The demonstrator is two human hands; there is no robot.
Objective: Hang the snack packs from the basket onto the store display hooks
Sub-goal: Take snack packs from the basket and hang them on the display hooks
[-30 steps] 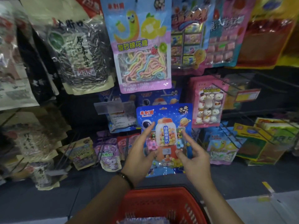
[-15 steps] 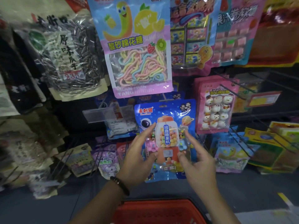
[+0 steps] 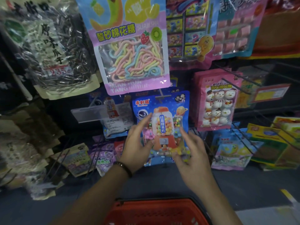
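Note:
A blue snack pack (image 3: 162,103) printed with a red gumball machine hangs among the display packs, and a metal hook end (image 3: 160,98) shows at its top edge. My left hand (image 3: 136,146) grips the pack's left side, thumb on its front. At the pack's lower right corner is my right hand (image 3: 193,156), slightly blurred, with its fingers on the pack. The red basket (image 3: 155,211) sits at the bottom of the view below my forearms; its contents are out of sight.
Behind hang a pastel candy-string bag (image 3: 133,62), a sunflower-seed bag (image 3: 53,51), a pink snowman marshmallow pack (image 3: 217,104) and a clear price-tag holder (image 3: 97,112). Bare wire hooks (image 3: 240,85) jut out at right. Yellow-green packs (image 3: 276,143) lie at lower right.
Both hands have raised the blue pack up and toward the rack, and the hook end now shows at its top. The view moved closer, and the basket dropped lower in frame.

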